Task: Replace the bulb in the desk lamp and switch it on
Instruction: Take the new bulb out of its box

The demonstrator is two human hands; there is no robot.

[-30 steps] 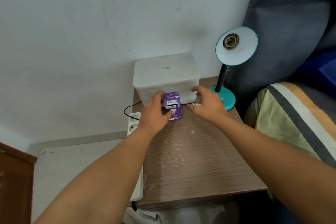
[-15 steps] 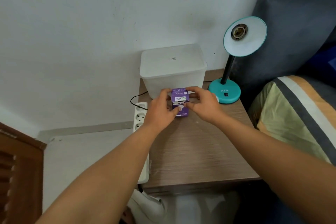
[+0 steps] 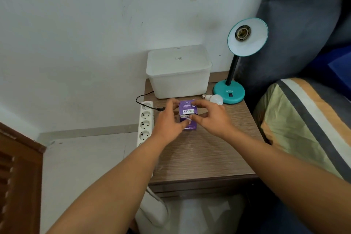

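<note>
Gripping purple bulb box (image 3: 187, 115) | left hand (image 3: 169, 122) fingers pinching | right hand (image 3: 210, 118) fingers pinching

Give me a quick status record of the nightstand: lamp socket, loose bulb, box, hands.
lamp: upright at back right, shade facing camera, socket empty
loose bulb: lying on its side beside the lamp base
purple bulb box: held between both hands above the nightstand, looks unopened
left hand: gripping box's left side
right hand: fingers on box's top and right side
power strip: along nightstand's left edge
</note>
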